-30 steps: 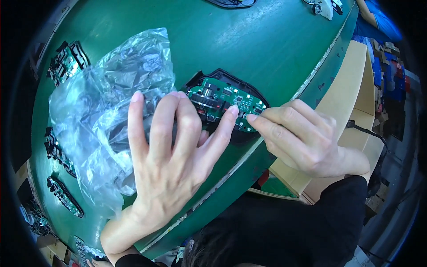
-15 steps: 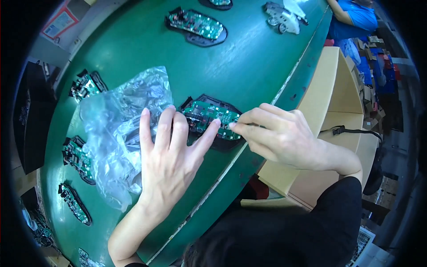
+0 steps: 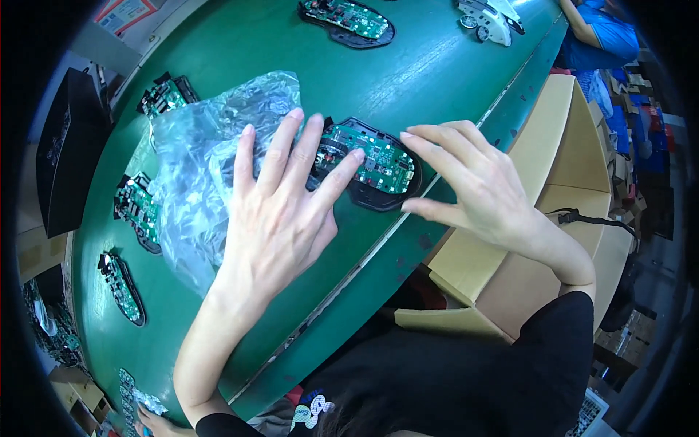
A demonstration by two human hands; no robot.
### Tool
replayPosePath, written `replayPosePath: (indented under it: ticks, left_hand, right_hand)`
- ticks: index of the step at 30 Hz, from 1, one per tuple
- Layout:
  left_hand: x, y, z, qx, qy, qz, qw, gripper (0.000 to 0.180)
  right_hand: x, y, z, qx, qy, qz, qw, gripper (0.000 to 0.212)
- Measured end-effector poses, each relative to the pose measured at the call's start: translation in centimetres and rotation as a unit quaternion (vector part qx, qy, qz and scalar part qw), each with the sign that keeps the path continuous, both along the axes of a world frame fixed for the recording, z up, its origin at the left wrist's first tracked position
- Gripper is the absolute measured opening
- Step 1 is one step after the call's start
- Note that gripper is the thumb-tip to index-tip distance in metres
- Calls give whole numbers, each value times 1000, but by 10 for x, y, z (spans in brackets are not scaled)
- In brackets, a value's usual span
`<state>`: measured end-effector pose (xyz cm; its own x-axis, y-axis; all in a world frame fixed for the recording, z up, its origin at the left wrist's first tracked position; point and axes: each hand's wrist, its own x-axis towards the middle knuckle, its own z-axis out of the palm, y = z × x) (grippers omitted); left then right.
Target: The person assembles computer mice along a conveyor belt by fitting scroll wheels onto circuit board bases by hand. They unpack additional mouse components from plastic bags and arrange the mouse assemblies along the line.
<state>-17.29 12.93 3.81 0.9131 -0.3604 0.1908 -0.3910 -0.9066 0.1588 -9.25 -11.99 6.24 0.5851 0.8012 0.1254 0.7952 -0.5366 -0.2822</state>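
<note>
Resting on the crumpled clear plastic bag point(image 3: 196, 160) go the outer fingers of the left hand point(image 3: 280, 193), fanned wide and clutching nothing, while its index fingertip reaches right of the bag onto the green circuit board point(image 3: 382, 164)! That board sits in its black casing point(image 3: 378, 200), just to the bag's right, on the green table point(image 3: 429, 80). Farther right of the bag, the right hand point(image 3: 466, 178) is loose and unclenched, thumb and forefinger well parted around the casing's far end; contact there, I can't tell. Left of the bag, look, three more board assemblies point(image 3: 122, 288) in a row, the nearest ones close to its edge. Beyond the bag and to the right, another board unit point(image 3: 349, 25), then a white wheeled part point(image 3: 488, 22). Well right of the bag, a cardboard box point(image 3: 542, 135) gapes wide!
</note>
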Motion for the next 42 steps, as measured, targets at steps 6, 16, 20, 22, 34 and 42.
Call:
replayPosePath:
  ticks: [6, 16, 20, 22, 34, 42]
  left_hand:
    - [-6, 2, 2, 15, -5, -10, 1000, 68]
    - [-24, 1, -5, 41, -24, 13, 999, 45]
    - [-21, -1, -8, 37, -31, 18, 999, 45]
    - [-23, 0, -8, 37, -39, 19, 998, 45]
    - [-25, 1, -7, 51, -10, 19, 998, 63]
    - [-26, 3, -12, 56, -21, 18, 998, 64]
  right_hand:
    - [1, 11, -12, -36, -1, 42, 998, 76]
    - [12, 16, -8, 15, 101, 64, 993, 73]
    - [17, 21, -18, 109, 21, 81, 990, 38]
    - [16, 24, -19, 82, 33, 75, 993, 33]
    - [18, 41, -24, 46, -29, 66, 996, 27]
    - [18, 45, -20, 4, -12, 57, 998, 26]
